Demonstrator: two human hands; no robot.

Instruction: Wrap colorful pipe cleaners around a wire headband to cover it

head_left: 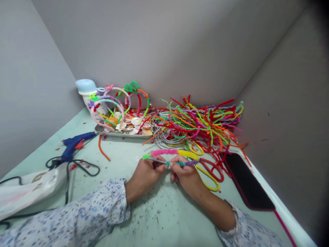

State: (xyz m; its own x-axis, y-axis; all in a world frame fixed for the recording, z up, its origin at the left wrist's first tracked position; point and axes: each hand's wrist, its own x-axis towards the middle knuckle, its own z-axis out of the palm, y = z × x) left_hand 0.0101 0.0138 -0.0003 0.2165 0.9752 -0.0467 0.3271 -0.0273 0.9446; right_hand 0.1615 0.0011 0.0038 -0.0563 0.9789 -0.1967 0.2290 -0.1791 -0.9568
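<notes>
Both hands hold a headband (164,152) above the table, a hoop wrapped in fuzzy pipe cleaner in green, pink, yellow, purple and teal. My left hand (147,175) pinches its near side, where a stretch of bare grey band shows beside the green end. In my right hand (186,175), thumb and finger close on the teal wrapping, close to the left fingertips. A small teal tuft (167,163) sits between the two hands. Beyond the right hand lie scissors with yellow and red handles (212,169), partly hidden by it.
A metal tray (125,135) holds shells, with several finished hoops (106,109) standing on it. Right of it lies a heap of pipe cleaners (205,123) with grey wire hoops (167,133). A blue glue gun (69,149), white bag (33,187), cup (88,94) and phone (248,181) surround the workspace.
</notes>
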